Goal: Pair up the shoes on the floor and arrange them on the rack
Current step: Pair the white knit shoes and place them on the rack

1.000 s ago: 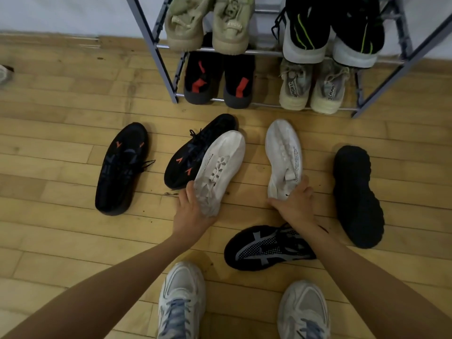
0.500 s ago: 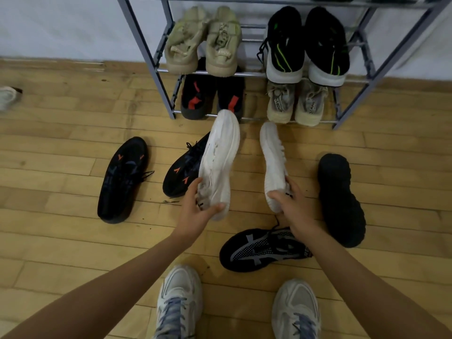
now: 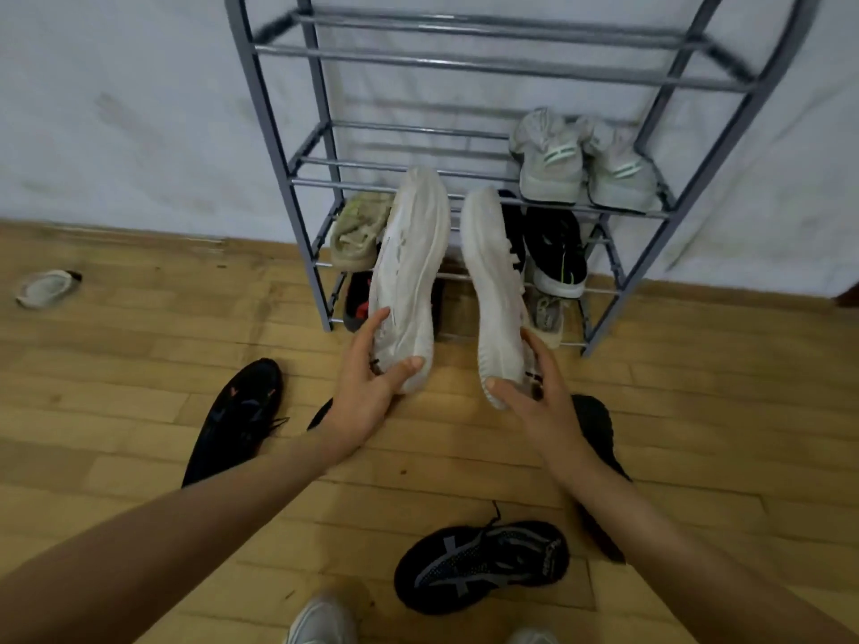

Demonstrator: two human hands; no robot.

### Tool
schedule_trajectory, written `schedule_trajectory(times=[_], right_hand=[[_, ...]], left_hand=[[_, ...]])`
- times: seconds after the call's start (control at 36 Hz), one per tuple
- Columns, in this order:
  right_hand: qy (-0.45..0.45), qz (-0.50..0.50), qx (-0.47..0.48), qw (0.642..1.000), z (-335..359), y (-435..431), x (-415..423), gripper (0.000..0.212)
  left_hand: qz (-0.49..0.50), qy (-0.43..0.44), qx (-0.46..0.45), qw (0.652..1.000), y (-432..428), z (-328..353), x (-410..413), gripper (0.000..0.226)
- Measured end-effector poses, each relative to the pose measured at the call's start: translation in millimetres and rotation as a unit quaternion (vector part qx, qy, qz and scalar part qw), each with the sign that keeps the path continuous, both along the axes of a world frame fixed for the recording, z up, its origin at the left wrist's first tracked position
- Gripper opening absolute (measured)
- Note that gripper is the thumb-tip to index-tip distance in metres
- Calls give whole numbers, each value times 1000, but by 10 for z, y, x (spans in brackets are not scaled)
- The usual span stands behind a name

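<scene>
Left hand clamped round the heel of a white shoe, thumb on the near side, fingers wrapped behind; shoe raised off the floor, toe up toward the rack
Right hand closed on the heel of the second white shoe, likewise lifted, toe up, just beside the first, a narrow gap between them
Both held in front of the rack's lower shelves, near its left half
On the rack: pale grey pair at the right end of a middle shelf; beige shoe and black shoe with a green stripe a shelf lower
On the wooden floor: black shoe with orange marks left of the arms, black and grey shoe near the bottom edge
</scene>
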State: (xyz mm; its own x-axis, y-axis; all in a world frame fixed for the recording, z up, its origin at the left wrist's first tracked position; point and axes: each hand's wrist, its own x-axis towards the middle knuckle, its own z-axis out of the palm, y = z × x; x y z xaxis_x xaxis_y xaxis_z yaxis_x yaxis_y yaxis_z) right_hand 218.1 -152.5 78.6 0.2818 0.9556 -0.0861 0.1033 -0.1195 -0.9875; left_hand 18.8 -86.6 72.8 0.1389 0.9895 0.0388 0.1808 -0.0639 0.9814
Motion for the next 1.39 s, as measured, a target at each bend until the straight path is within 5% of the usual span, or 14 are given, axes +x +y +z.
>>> schedule_trajectory(times=[0.47,0.72,1.0,1.19,1.39], right_hand=[[-169,-53,-22,984,1276,1365,-19,82],[-249,-72,-19,966,1273,2147,-226,85],[-303,-68,-53,949,1216,2662,-476,79],[-359,-77,-59,928,1155,2801,-601,72],[-411,-54,-64,908,1064,2825,-609,90]], left_hand=[[26,66,-29,997,1237,1280,47,68],[47,209,-6,977,1956,1433,-80,63],[91,393,14,915,2395,1358,-136,46],[106,434,14,894,2539,1276,-122,49],[119,414,29,902,2547,1211,-102,56]])
